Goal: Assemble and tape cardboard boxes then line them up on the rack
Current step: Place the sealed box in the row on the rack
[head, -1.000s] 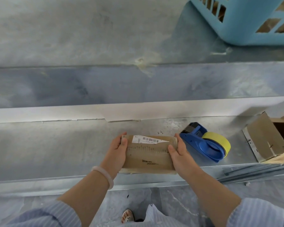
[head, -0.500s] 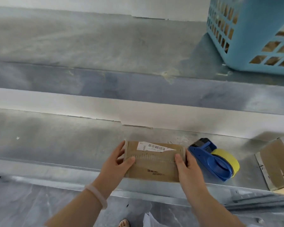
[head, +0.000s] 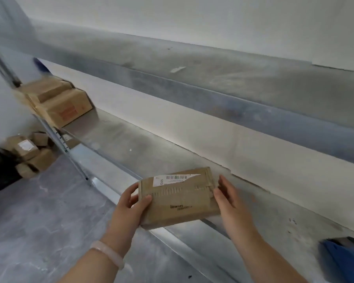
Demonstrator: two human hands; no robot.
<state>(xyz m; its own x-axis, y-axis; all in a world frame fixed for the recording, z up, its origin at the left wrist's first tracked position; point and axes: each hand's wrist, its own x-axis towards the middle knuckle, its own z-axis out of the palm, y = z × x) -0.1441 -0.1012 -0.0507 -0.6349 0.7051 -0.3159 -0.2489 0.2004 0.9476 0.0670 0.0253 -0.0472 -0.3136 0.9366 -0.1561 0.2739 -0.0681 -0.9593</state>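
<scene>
The taped cardboard box (head: 178,198) is at 6 o'clock in the view, held level between both hands over the front lip of the rack's lower shelf (head: 151,154). Whether its underside touches the metal I cannot tell. The left hand (head: 129,209) grasps the left end, thumb on top and fingers round the far side. The right hand (head: 231,203) grasps the right end, thumb on the top edge and fingers curled behind it.

The step in hand looks like carrying this box to the row at 10 o'clock. To do it well, pinch both ends evenly so the box stays level. Lift it clear of the lip rather than dragging the taped seam across it. Set it down just beside the shelved boxes (head: 67,108), long side square to the shelf front and barcode label (head: 176,178) up. Then slide it along until the sides touch and the fronts line up.

Counted:
- One box is in the hands.
- Two shelved boxes show at the far end, both blurred.
- The floor pile (head: 29,152) at 9 o'clock holds at least four boxes, too smeared for a firm count.
- One blue tape dispenser (head: 343,260) lies at 4 o'clock, cut by the frame edge.
- Two shelf levels show, the lower one and the upper shelf (head: 213,64).
- One bracelet (head: 108,254) is on the left wrist.
</scene>
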